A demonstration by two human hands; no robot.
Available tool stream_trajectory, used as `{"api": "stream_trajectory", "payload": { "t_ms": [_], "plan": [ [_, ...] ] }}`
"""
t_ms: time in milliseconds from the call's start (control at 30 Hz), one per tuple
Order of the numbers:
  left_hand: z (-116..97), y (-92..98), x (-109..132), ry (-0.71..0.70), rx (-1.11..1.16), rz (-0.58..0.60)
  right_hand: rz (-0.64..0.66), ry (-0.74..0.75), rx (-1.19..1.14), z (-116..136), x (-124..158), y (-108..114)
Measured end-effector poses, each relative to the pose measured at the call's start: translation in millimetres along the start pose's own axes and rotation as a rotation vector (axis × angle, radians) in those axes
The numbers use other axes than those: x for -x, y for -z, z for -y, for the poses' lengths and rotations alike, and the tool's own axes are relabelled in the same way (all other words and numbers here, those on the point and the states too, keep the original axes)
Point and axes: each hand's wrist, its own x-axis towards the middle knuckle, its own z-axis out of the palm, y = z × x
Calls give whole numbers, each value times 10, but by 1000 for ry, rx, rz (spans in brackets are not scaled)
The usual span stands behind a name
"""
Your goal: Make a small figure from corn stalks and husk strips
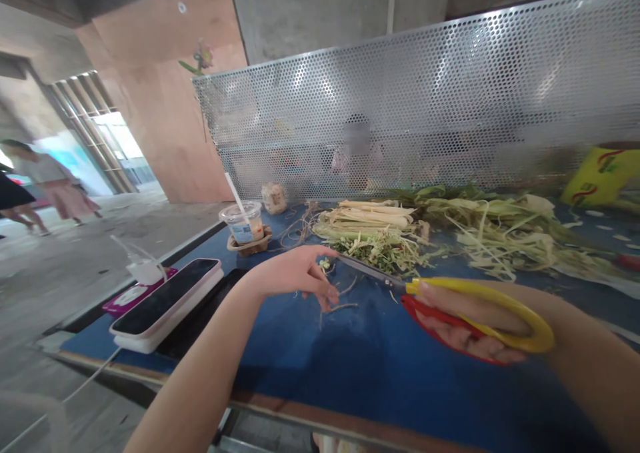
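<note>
My right hand [465, 326] is wrapped round the yellow and red handles of a pair of scissors [370, 271]. The blades look closed and point left. Close to their tip is my left hand [305, 273], with one finger stretched towards the blades and the other fingers hanging down, apart from it. A small pale green piece [325, 264] shows beside those fingers, and I see no firm grip on it. Thin strands [343, 308] lie under the fingertips. Just beyond, green trimmings [383, 250] are heaped in front of a bundle of pale stalks [370, 216].
Dry husk-like leaves [520, 226] spread over the right of the blue table [310, 373]. On the left are a phone [167, 300], a lidded cup [243, 223] and a twine ball [274, 198]. A perforated metal screen [425, 100] stands behind; people are visible beyond.
</note>
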Motion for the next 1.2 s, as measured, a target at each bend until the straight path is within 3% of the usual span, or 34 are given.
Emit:
{"api": "stream_trajectory", "payload": {
  "t_ms": [267, 333, 467, 567, 767, 900, 1000, 1067, 1200],
  "plan": [
    [49, 12, -138, 12, -298, -214, -60, 143, -123, 10, -126, 103],
    [83, 29, -165, -41, -360, -255, -90, 188, -112, 19, -132, 108],
    [145, 48, -237, -226, -410, -226, -101, 171, -101, 23, -131, 100],
    [175, 52, -288, -309, -470, -294, -132, 169, -91, 22, -124, 83],
    [286, 29, -410, -150, -813, -305, -176, 167, -84, 42, -137, 70],
    [327, -6, -465, -104, -889, -301, -177, 149, -85, 45, -155, 77],
    [314, -13, -450, -76, -844, -320, -164, 143, -91, 41, -155, 83],
    [283, 0, -418, -94, -700, -348, -162, 157, -99, 38, -150, 83],
    [192, 43, -341, -198, -44, -378, -184, 206, -111, 37, -155, 81]
  ]
}}
